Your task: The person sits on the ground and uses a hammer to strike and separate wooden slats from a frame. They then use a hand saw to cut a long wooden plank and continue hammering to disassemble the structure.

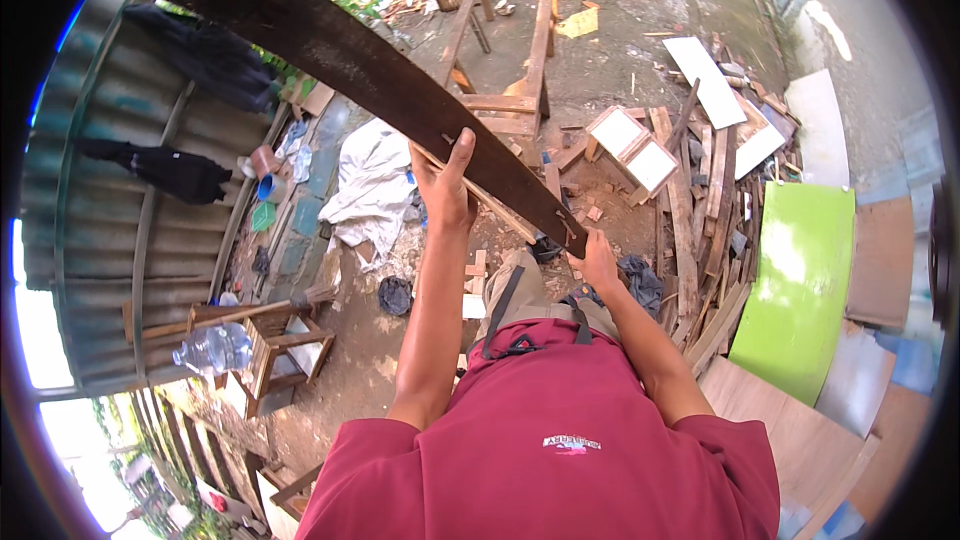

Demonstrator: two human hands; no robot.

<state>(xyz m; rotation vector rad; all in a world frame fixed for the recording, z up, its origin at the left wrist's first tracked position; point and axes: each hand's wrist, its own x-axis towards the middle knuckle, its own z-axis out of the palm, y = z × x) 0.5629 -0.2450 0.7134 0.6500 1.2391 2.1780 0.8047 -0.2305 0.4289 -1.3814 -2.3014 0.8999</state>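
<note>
A long dark brown wooden plank point(380, 80) slants from the upper left down to the front of my body, and its far end runs out toward the picture's edge. My left hand point(447, 180) grips it partway along the near edge, thumb up on the face. Around the plank's near end my right hand point(597, 262) is closed, its fingers partly hidden. Nails or splinters stick out of the face. A thin pale wood edge point(505, 217) shows under the plank, and I cannot tell whether it is part of it.
Ahead stands a wooden frame point(545, 40). Scrap lumber point(712, 175) is piled on the right, near a green board point(800, 275). A white cloth point(370, 185) lies left of my feet. Farther left are a small wooden stool point(290, 340) and a large clear bottle point(215, 348).
</note>
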